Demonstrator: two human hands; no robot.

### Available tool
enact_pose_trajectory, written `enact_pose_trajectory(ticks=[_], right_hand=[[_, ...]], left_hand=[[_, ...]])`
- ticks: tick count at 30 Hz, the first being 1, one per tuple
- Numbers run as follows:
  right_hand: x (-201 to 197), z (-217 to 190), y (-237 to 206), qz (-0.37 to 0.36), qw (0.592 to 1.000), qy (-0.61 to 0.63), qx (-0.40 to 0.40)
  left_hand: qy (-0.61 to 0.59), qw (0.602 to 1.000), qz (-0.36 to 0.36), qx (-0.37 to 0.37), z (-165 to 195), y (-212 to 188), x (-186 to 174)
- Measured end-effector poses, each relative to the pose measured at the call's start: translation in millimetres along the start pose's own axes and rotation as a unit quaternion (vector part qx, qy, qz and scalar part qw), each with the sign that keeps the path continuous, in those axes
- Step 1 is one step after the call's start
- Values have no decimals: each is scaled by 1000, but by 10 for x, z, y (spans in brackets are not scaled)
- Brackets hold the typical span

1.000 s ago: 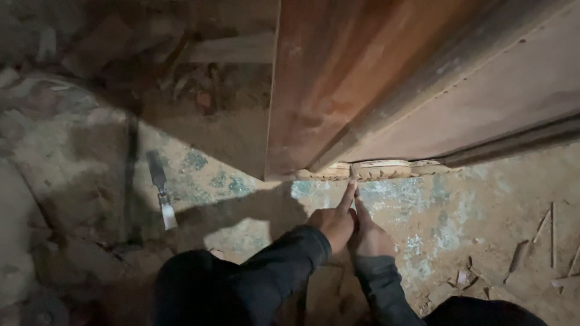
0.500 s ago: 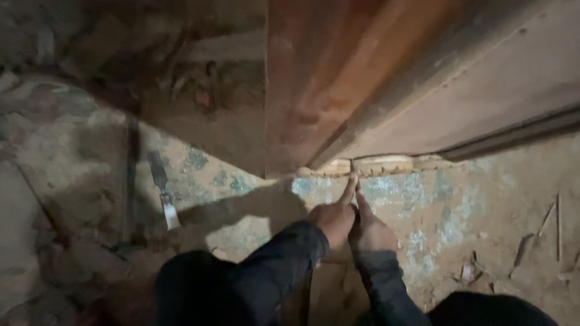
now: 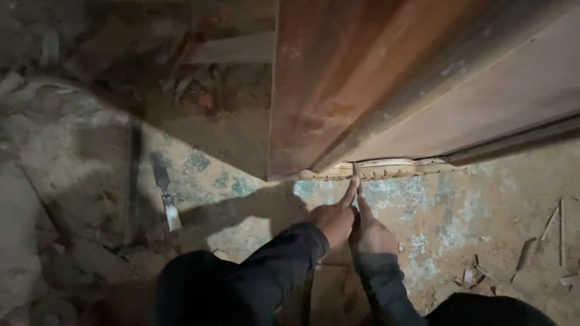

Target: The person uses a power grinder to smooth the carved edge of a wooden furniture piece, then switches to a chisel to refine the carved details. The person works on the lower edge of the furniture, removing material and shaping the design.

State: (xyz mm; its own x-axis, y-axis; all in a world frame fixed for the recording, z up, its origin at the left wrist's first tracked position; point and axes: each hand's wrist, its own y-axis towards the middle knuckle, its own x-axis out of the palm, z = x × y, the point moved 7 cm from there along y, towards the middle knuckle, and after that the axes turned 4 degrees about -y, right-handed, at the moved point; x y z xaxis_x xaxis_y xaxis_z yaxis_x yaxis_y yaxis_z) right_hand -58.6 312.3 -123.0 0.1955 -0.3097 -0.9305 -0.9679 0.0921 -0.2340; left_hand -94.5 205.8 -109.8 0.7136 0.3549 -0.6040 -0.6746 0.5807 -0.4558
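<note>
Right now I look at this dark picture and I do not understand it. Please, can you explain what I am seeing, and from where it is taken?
The camera sits on a person's head and looks down, so the dark sleeves below are the person's own arms. The left hand and right hand are pressed together, fingers reaching to the chipped pale bottom edge of a brown wooden door. Something thin may be between the fingers; it is too dark to tell. On the dusty floor lies a chisel at the left, and wood splinters at the right.

The person wears a dark, charcoal-grey long-sleeved top; the left sleeve (image 3: 272,265) bunches in soft folds, the right sleeve (image 3: 386,290) ends in a ribbed cuff. Both hands are bare. Dark trousers (image 3: 199,290) cover the knees.
</note>
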Motion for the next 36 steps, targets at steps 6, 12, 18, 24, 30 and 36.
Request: enact_pose_trajectory(ticks=[6, 12, 18, 24, 30, 36], right_hand=[[-22, 10, -23, 25, 999, 21, -12], [13, 6, 18, 2, 1000, 6, -5], [-4, 91, -87, -11, 1000, 6, 14], [-7, 103, -132, 44, 997, 32, -52], [-239, 245, -235, 121, 989, 58, -63], [-140, 191, -123, 81, 995, 17, -48]], left_hand=[[-18, 999, -44, 8, 17, -42, 100], [93, 994, -56, -9, -47, 76, 197], [34, 998, -26, 38, 21, 23, 250], [76, 995, -70, -9, 111, -70, 216], [94, 991, 43, 81, 465, -211, -3], [66, 998, -10, 9, 358, -176, 8]])
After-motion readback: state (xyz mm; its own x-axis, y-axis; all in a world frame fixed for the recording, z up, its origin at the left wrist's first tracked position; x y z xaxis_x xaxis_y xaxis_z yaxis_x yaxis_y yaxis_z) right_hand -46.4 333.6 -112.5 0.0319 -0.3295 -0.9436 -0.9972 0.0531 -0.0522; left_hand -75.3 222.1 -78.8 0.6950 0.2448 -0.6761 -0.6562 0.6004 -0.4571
